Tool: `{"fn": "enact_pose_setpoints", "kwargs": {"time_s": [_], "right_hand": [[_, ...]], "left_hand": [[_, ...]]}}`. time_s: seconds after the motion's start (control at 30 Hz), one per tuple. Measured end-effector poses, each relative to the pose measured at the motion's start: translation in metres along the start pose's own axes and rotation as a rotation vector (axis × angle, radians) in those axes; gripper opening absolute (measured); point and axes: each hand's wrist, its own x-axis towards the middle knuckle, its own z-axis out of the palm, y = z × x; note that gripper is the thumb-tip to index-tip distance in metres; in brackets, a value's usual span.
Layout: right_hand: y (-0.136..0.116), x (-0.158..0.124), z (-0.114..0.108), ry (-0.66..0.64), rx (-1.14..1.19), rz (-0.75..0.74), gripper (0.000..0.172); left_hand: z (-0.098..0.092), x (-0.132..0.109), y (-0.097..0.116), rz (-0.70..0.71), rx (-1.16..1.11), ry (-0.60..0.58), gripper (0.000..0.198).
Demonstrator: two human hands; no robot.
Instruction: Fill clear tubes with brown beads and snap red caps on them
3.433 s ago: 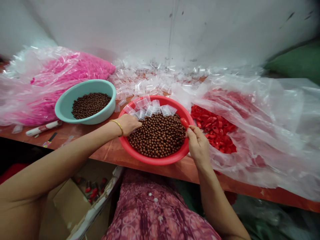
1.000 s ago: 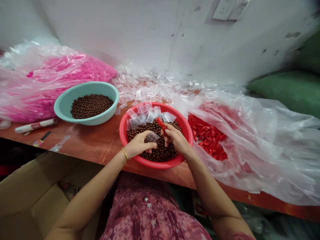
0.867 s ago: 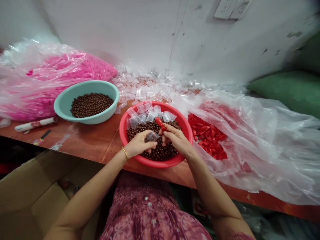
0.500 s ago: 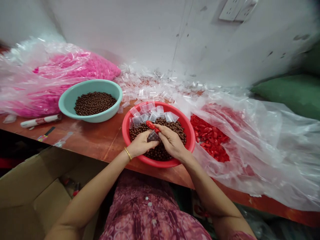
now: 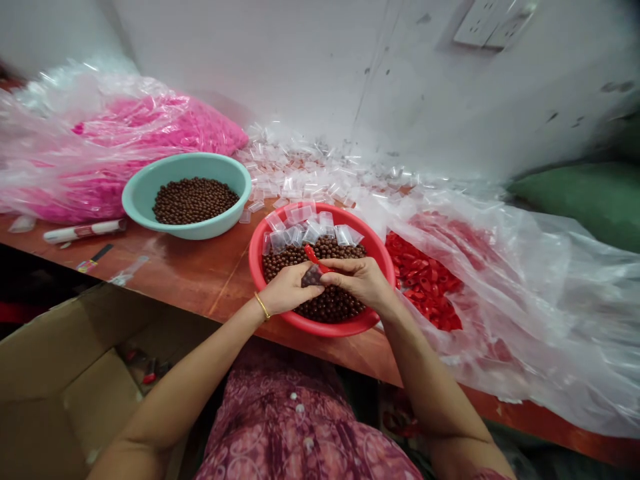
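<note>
Over the red basin (image 5: 385,267), my left hand (image 5: 285,288) is closed on a small clear plastic container (image 5: 312,275) filled with brown balls. My right hand (image 5: 364,280) pinches a red plastic cap (image 5: 316,257) at the container's mouth; whether the cap is seated on it I cannot tell. Beneath both hands lie many brown balls (image 5: 330,307). Several clear containers (image 5: 313,231) rest on top of them along the basin's far side.
A light blue basin (image 5: 135,193) of brown balls stands to the left. Behind it is a plastic bag of pink pieces (image 5: 165,127). Loose clear containers (image 5: 300,177) are heaped by the wall. Red caps (image 5: 425,280) spill from a bag at right. An open cardboard box (image 5: 45,353) sits below left.
The right hand has shifted its grip on the red cap, its fingers now stretched more sideways. The red cap's upper end has tilted. The whole view has shifted slightly.
</note>
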Motion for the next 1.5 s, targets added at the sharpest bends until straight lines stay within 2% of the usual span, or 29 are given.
{"fn": "enact_pose_setpoints", "kwargs": {"time_s": [0.1, 0.17, 0.33, 0.43, 0.63, 0.73, 0.87, 0.97, 1.0, 1.13, 1.17, 1.27, 1.43, 1.5], "right_hand": [[0.005, -0.006, 0.019, 0.202, 0.011, -0.1, 0.029], [0.006, -0.011, 0.028, 0.276, 0.038, -0.136, 0.03], [0.004, -0.014, 0.038, 0.297, 0.141, -0.083, 0.029], [0.003, -0.013, 0.042, 0.309, 0.076, -0.154, 0.029], [0.007, -0.019, 0.043, 0.2, -0.317, -0.466, 0.039], [0.008, -0.025, 0.041, 0.21, -0.477, -0.566, 0.04], [-0.002, -0.023, 0.034, 0.199, -0.613, -0.579, 0.034], [-0.021, -0.005, 0.023, 0.193, -0.712, -0.581, 0.034], [-0.029, 0.004, 0.02, 0.159, -0.743, -0.622, 0.036], [-0.048, 0.035, 0.011, -0.158, -0.883, -0.822, 0.034], [-0.049, 0.038, 0.009, -0.166, -0.915, -0.824, 0.034], [-0.042, 0.03, 0.005, -0.056, -0.936, -0.756, 0.038], [-0.017, -0.001, 0.019, -0.018, -0.82, -0.647, 0.082], [-0.008, -0.007, 0.031, 0.064, -0.765, -0.585, 0.084]], "left_hand": [[0.001, 0.0, -0.001, -0.046, -0.078, 0.016, 0.017], [0.001, 0.0, -0.002, -0.066, -0.115, 0.029, 0.016], [0.001, -0.001, -0.001, -0.026, -0.149, 0.063, 0.021], [0.001, -0.002, 0.0, -0.006, -0.179, 0.071, 0.022], [0.003, -0.003, 0.0, -0.007, -0.056, 0.098, 0.011], [0.003, -0.003, 0.0, -0.002, 0.048, 0.119, 0.012], [0.004, -0.003, 0.003, -0.035, 0.08, 0.128, 0.011], [0.004, -0.002, 0.006, -0.083, 0.051, 0.057, 0.01], [0.004, -0.002, 0.007, -0.071, 0.051, 0.038, 0.011], [0.003, -0.002, 0.005, -0.06, -0.024, 0.021, 0.012], [0.002, -0.002, 0.005, -0.081, -0.075, 0.032, 0.013], [0.001, -0.003, 0.004, -0.108, -0.244, 0.088, 0.014], [0.0, -0.004, 0.006, -0.159, -0.419, 0.155, 0.011], [0.0, -0.004, 0.006, -0.169, -0.379, 0.161, 0.013]]}}
